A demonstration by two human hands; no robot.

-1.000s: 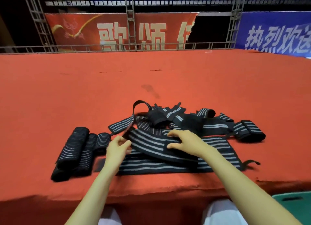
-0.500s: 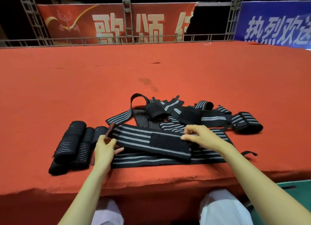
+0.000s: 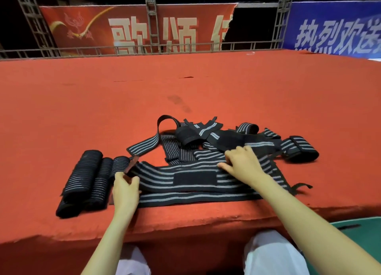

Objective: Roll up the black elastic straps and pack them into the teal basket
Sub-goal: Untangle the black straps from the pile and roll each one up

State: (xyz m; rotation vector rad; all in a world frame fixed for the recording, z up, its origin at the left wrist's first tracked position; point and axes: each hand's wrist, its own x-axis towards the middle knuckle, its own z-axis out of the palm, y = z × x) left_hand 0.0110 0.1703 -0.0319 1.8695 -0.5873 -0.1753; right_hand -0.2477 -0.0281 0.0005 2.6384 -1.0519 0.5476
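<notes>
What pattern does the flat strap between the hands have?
Black strap with grey lengthwise stripes, seen in the head view.

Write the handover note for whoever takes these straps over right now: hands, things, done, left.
Left hand: pinches the left end of the flat black grey-striped elastic strap at the near edge of the red carpeted platform.
Right hand: rests on that strap's right part; grip unclear.
Done: three rolled black straps lie left of the left hand.
Left: roll this strap, then the loose tangle of black striped straps behind it; pack all rolls into the teal plastic basket, lower right, below the platform edge; contents not visible.
</notes>
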